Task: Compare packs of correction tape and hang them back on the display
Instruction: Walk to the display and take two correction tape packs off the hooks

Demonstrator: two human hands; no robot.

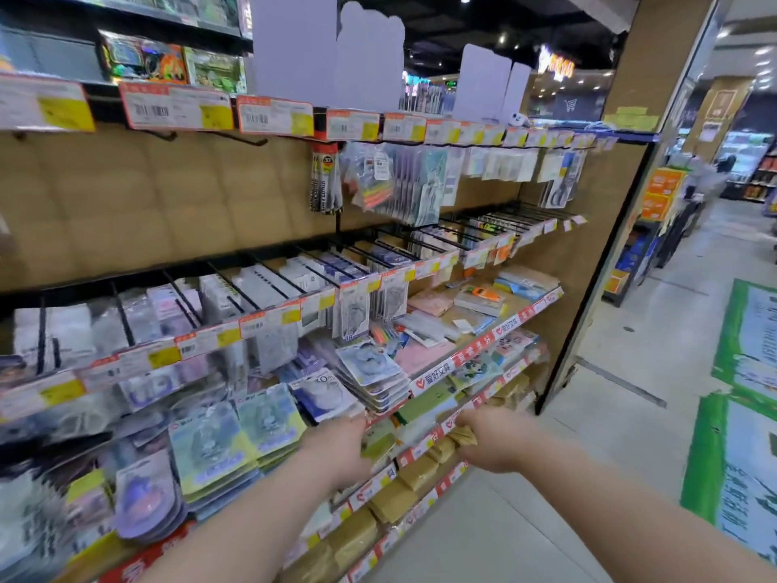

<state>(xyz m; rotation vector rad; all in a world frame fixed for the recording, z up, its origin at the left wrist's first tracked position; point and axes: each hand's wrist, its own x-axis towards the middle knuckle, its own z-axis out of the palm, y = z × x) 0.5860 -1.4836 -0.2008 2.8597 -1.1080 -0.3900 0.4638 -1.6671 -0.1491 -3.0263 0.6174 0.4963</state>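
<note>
Display rack [168,195] on the left, aisle floor [622,372] on the right.

Hanging packs [403,183] fill the upper hook row toward the rack's right end. A second hook row [269,271] runs below it along the whole width. Beneath that, stacks of correction tape packs [370,372] lie along the front edge of a shelf [437,372]. The left hand [336,448] is at that edge just below the stacks, with the right hand [492,446] to its right, before the lower shelves [416,450].

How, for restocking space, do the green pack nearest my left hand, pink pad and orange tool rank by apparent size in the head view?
1. green pack (nearest the camera, so real size unsure)
2. pink pad
3. orange tool
</note>
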